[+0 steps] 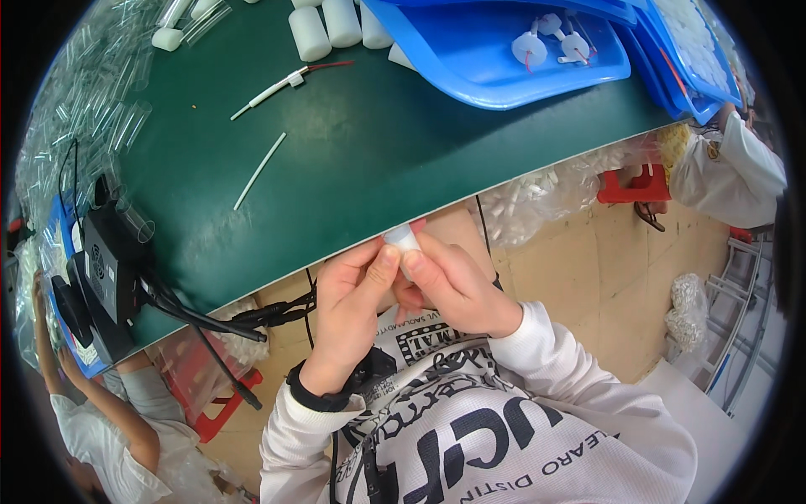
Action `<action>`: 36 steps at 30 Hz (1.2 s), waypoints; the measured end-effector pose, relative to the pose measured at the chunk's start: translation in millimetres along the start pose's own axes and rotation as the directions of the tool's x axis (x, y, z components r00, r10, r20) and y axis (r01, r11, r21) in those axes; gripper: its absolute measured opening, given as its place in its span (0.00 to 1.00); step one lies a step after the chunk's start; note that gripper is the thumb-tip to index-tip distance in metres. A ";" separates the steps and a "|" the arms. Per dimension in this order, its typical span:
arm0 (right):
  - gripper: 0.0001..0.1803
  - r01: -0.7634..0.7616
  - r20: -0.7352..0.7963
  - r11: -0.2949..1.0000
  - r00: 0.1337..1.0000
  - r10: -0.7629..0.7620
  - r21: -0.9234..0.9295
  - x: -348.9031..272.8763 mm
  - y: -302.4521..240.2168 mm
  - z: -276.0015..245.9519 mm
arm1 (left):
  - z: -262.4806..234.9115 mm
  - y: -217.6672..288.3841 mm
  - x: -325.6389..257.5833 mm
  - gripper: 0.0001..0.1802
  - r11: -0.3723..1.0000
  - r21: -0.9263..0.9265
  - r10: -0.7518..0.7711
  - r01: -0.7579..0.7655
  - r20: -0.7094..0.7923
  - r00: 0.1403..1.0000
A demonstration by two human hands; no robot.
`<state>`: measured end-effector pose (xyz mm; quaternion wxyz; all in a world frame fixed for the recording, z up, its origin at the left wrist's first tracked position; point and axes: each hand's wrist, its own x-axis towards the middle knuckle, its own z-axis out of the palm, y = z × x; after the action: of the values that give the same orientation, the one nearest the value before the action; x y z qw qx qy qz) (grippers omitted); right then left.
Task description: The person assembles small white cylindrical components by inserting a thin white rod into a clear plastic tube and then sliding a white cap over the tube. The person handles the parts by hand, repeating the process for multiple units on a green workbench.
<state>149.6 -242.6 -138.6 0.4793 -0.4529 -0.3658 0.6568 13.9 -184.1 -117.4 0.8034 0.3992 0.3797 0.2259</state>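
Note:
Both my hands meet just off the near edge of the green table, pinching a small white cylinder [401,238] with a pale, partly see-through upper end. My left hand [353,281] grips its left side with thumb and fingers closed. From the right, my right hand [457,281] presses its thumb against the lower part of the piece. A bit of red shows beside its upper end, but what it belongs to is hard to make out. My fingers hide the cylinder's underside.
On the green table [353,168] lie a white stick with red wire [281,90] and a thin pale rod [260,170]. White cylinders [311,35] stand beside a blue tray [495,94]. Clear tubes [92,109] heap at left, above a black box [113,260] with cables. Co-workers sit at both sides.

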 end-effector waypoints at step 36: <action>0.13 0.535 0.127 0.718 0.831 -0.541 -0.444 -39.0 -96.2 -16.9 | 39.1 40.0 -50.9 0.26 -0.016 0.781 0.770 -0.624 0.408 0.490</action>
<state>199.3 -253.0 -46.6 0.5295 -0.4314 -0.6237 0.3801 11.3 -213.2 -47.6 0.2176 0.8603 0.2380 0.3948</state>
